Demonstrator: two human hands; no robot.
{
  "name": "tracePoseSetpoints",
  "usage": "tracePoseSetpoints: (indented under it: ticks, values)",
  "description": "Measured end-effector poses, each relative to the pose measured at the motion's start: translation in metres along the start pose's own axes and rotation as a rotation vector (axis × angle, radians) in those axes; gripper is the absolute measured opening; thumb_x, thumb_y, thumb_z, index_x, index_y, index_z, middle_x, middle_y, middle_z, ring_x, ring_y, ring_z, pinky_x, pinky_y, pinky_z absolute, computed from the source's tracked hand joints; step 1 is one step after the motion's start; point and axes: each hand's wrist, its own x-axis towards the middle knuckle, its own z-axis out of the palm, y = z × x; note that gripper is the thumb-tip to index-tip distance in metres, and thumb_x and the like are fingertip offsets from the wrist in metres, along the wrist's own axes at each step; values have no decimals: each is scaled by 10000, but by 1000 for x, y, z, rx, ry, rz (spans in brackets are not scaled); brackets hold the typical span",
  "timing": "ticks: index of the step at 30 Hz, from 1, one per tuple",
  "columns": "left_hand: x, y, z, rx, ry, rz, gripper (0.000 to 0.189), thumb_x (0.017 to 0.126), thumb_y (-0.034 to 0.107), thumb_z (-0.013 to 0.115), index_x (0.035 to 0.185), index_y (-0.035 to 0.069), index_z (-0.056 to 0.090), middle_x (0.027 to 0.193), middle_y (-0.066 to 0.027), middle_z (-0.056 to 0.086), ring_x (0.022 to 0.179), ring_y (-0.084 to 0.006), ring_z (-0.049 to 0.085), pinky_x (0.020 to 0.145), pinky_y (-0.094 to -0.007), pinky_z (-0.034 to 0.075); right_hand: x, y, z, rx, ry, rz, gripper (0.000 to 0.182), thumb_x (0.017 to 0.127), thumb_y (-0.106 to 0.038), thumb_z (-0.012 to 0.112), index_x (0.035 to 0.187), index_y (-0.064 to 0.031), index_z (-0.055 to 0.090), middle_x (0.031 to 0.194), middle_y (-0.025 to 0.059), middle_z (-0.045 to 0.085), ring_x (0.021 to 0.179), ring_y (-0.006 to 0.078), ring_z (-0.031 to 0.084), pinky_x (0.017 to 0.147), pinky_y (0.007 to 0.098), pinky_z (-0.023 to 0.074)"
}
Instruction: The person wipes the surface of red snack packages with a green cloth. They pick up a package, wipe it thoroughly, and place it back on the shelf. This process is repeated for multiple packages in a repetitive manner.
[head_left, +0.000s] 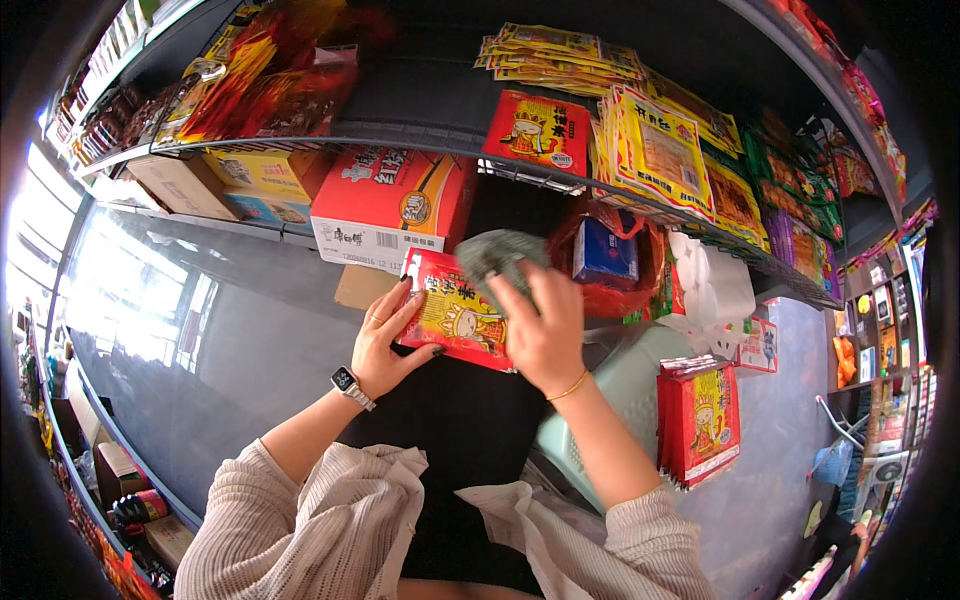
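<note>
My left hand (386, 349) grips the left side of a red snack packet (454, 341) printed with a yellow-crowned cartoon figure, thumb along its lower edge. A bunched grey-green cloth (501, 255) is in my right hand (544, 330), over the packet's upper right part. That hand hides the packet's right side. On the shelf (420, 145) above lies a red packet of the same look (536, 131), beside yellow-edged packets (652, 150). Lower right, a stack of similar red packets (701, 424) stands close to my right forearm; what bears it is unclear.
Under the shelf are a red and white carton (390, 202), a red plastic bag (637, 292) with a blue box (606, 251), and white rolls (712, 277). A pale green plastic piece (574, 442), perhaps a stool, sits below my right arm. Another shelf edge (120, 450) runs along the left.
</note>
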Motion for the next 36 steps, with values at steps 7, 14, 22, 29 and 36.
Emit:
tracePoseSetpoints:
  ticks: [7,14,22,29,36]
  values:
    - [4,-5,6,-31,7,8,624,725,208,747,1311,71,579,1472,-199,413,1296,-349,473,1058,-444,389,-28,-43,23,218,-272,-224,366,745,-132,622,1102,-184,688,1137,67,590,931,233,553,797,364,436]
    - [2,0,-2,11,-4,12,729,702,268,815,1354,83,548,1475,-186,406,1302,-355,447,1074,-437,372,-21,5,27,19,-107,56,269,746,-105,618,1002,-152,687,952,53,544,875,266,541,722,402,446]
    - [0,0,-3,98,47,82,673,713,220,797,1335,104,568,1458,-155,437,1339,-374,378,1096,-489,327,-42,63,35,252,144,543,437,711,46,544,1113,-75,665,1094,188,577,1049,380,551,948,423,451]
    - [-1,-3,-13,51,33,191,632,687,208,806,1275,97,606,1446,-129,469,1381,-374,359,1118,-584,245,-39,55,39,306,261,502,433,697,100,496,1079,-20,660,1007,138,574,956,311,592,883,346,476]
    - [0,-1,-35,296,-132,383,409,754,104,699,1162,127,676,1293,-52,615,1322,-308,458,1133,-620,184,-39,57,38,369,272,536,419,705,90,511,1082,-20,658,1032,145,577,967,320,591,892,344,470]
